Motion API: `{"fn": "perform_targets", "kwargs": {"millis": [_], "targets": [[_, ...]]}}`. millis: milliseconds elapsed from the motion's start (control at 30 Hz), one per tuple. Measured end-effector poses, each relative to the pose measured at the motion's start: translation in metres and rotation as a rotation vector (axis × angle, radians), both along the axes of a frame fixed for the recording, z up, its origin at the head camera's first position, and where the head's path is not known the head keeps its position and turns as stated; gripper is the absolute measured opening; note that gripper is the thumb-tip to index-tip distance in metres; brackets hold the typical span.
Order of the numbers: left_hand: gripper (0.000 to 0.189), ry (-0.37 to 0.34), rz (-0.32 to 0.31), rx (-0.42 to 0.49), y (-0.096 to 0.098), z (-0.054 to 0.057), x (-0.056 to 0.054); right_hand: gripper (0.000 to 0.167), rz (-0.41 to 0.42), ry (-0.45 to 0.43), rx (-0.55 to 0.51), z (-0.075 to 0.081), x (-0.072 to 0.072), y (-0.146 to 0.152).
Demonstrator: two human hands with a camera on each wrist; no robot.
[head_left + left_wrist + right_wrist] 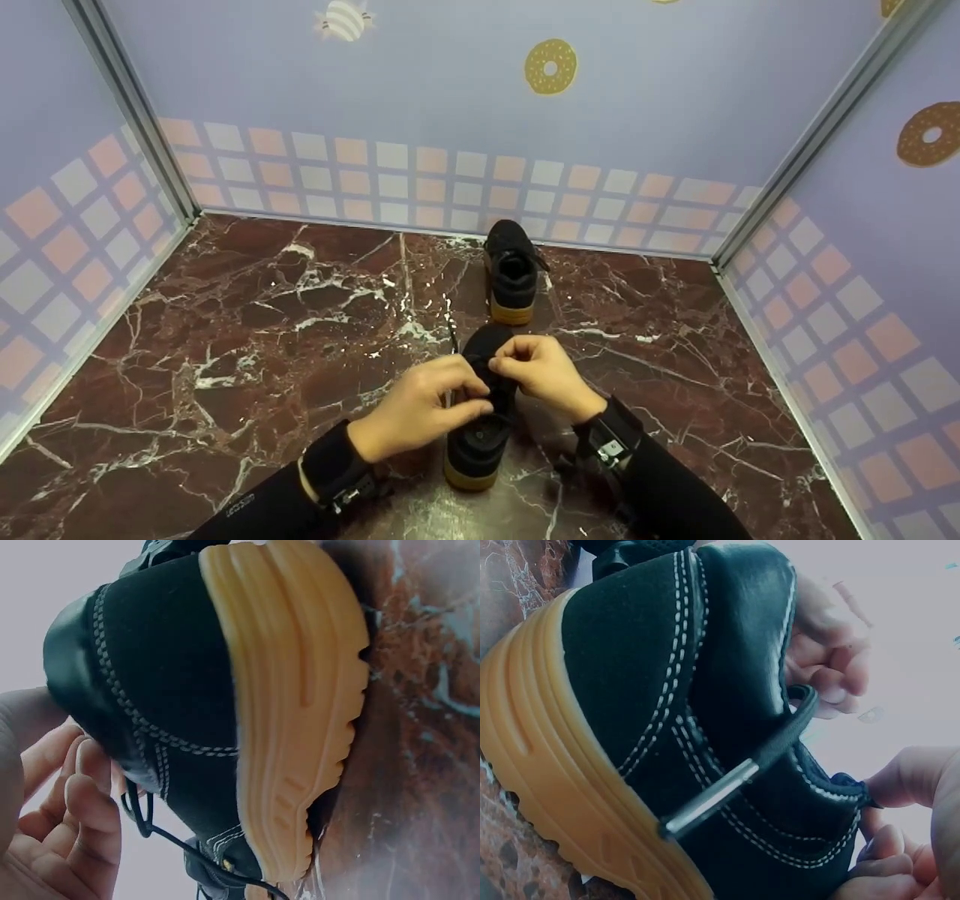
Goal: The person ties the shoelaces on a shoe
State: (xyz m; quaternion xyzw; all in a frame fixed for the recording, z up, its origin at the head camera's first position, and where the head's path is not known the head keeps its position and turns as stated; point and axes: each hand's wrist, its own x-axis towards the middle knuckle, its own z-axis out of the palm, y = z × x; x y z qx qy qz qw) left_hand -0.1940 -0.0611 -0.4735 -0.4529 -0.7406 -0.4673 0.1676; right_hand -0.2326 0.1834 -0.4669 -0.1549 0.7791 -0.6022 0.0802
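Observation:
A black shoe with a yellow-tan sole and pale stitching stands on the floor, toe pointing away. My left hand is over its opening, thumb and fingertips close together and pinching a black shoelace near the tongue. On the other side, my right hand pinches lace at the eyelets between thumb and forefinger, its other fingers curled. A loose lace end with a metal tip hangs down the shoe's side in the right wrist view. Along the opposite side, more lace trails toward the floor. The fingertips are partly hidden behind the shoe's collar.
A matching black shoe stands just ahead, close to the back wall. The floor is dark red marble with white veins. Lilac panels with pink and white squares, such as the back wall, enclose it on three sides.

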Motion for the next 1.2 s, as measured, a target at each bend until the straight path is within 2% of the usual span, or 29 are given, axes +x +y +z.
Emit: {"fn": "perform_targets", "kwargs": {"millis": [200,333,433,567,733,1200], "targets": [[0.008,-0.107,0.11,0.031,-0.009,0.003,-0.007,0.01,0.01,-0.004,0.004,0.0,0.0,0.0],[0.005,-0.203,0.188,0.033,-0.015,0.001,-0.014,0.01,0.014,-0.007,0.007,0.001,0.0,0.0],[0.005,-0.266,0.22,0.04,-0.02,-0.001,-0.019,0.011,0.014,-0.007,0.009,0.0,0.0,0.0],[0.005,-0.315,0.225,0.052,-0.023,-0.004,-0.023,0.012,0.011,0.0,0.013,-0.001,0.0,0.0],[0.006,-0.332,0.229,0.046,-0.025,-0.005,-0.026,0.013,0.007,-0.009,-0.005,-0.001,0.0,0.001],[0.007,-0.39,0.206,0.046,-0.024,-0.006,-0.025,0.016,0.023,-0.018,-0.014,-0.001,0.0,0.001]]}}
